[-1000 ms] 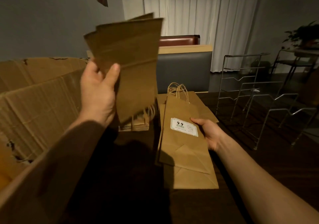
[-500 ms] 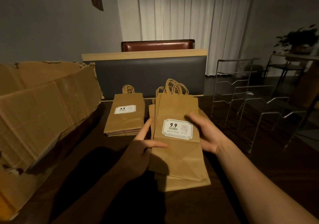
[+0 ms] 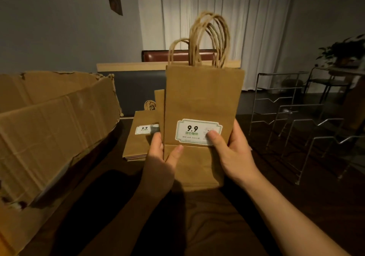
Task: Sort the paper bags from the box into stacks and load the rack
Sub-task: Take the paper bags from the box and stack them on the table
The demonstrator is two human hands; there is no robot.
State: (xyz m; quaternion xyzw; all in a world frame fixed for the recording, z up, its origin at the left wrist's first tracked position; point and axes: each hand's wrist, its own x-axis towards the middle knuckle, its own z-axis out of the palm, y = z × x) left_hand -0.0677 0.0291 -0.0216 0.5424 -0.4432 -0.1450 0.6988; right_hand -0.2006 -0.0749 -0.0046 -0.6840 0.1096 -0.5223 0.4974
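Note:
A bundle of flat brown paper bags [image 3: 201, 96] with twisted handles and a white "9.9" label stands upright in front of me, lifted off the dark table [image 3: 227, 222]. My left hand [image 3: 161, 157] grips its lower left edge and my right hand [image 3: 232, 153] grips its lower right edge, thumb on the label. A second stack of smaller labelled bags [image 3: 138, 141] lies flat on the table behind my left hand. The open cardboard box [image 3: 49, 129] stands at the left. The wire rack [image 3: 296, 125] stands at the right, its slots bare.
A grey bench back with a wooden top [image 3: 134, 68] runs along the table's far edge. White curtains [image 3: 217, 19] hang behind. A plant [image 3: 343, 50] on a metal stand sits at the far right.
My left hand has let go of the raised bags and come down beside the right one. Both hands have lifted the labelled bundle from flat on the table to upright.

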